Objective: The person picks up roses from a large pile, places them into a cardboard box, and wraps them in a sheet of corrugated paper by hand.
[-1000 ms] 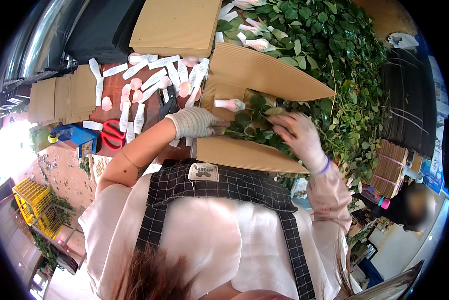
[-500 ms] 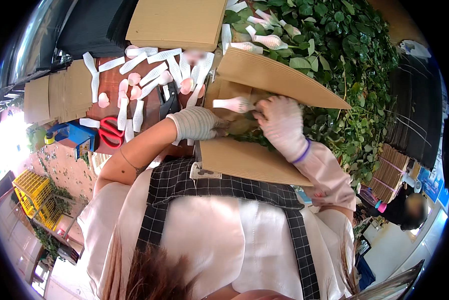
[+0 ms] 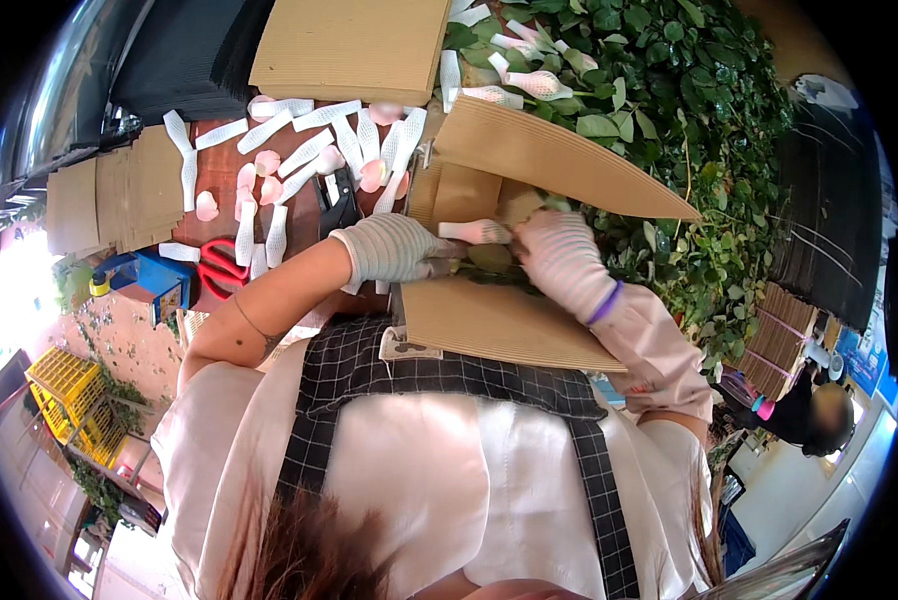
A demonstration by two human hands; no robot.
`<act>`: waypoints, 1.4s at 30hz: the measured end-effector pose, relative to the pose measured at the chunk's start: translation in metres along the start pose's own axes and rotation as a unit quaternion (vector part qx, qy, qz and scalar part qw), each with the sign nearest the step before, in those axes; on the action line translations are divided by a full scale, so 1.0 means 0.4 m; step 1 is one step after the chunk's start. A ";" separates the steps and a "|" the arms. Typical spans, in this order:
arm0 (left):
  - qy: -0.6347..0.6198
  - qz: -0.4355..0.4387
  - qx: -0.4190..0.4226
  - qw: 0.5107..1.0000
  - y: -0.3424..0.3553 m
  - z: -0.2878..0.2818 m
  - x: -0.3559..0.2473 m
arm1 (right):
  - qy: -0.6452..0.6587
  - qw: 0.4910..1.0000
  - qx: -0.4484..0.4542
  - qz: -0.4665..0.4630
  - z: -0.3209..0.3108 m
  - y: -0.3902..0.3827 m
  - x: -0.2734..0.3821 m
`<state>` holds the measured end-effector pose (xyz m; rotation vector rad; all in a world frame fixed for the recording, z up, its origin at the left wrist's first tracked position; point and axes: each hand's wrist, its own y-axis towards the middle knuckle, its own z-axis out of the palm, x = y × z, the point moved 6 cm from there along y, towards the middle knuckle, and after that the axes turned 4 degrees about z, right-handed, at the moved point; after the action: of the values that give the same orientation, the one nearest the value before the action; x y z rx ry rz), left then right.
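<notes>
A folded sheet of corrugated cardboard (image 3: 549, 155) stands open before me, its far flap raised and its near flap toward my apron. Between the flaps lies a pale pink rose in a white foam net sleeve (image 3: 477, 232). My right hand (image 3: 561, 255), in a striped knit glove, is closed round the rose's stem just right of the sleeve. My left hand (image 3: 387, 250), gloved too, rests at the cardboard's left end near the sleeve's tip. Its fingers are pressed together; what they hold, if anything, is hidden. Green leaves show under both hands.
Loose white net sleeves (image 3: 304, 150) and pink petals lie left on the red table, with a black stapler (image 3: 339, 200) and red-handled scissors (image 3: 224, 268). Cardboard stacks (image 3: 349, 45) stand at the back. Leafy rose stems (image 3: 709, 130) are heaped right. Another person (image 3: 814, 415) is far right.
My right hand has brought the sleeved rose nearer to me and slightly right, down between the flaps. My left hand has hardly moved.
</notes>
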<state>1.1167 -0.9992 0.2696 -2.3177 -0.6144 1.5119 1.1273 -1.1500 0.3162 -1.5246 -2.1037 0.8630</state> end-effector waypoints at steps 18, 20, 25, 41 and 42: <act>0.061 0.035 -0.034 0.997 0.001 0.010 0.008 | 0.041 0.970 -0.225 -0.088 -0.024 -0.033 0.015; -0.049 -0.004 -0.014 0.999 -0.010 0.016 0.011 | 0.014 0.973 -0.178 -0.147 0.069 0.057 0.061; 0.117 0.073 -0.124 0.983 -0.037 0.002 -0.010 | 0.095 0.973 -0.148 -0.151 0.110 0.062 0.048; 0.203 -0.074 -0.462 0.860 -0.257 -0.196 0.029 | 0.019 0.967 -0.156 -0.198 0.105 0.051 0.072; 0.090 -0.059 -0.438 0.893 -0.218 -0.175 0.003 | 0.018 0.968 -0.159 -0.194 0.103 0.049 0.071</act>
<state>1.1653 -0.9249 0.3376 -2.9024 -1.6067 1.0416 1.1056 -1.1289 0.2717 -1.1839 -2.4862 0.3678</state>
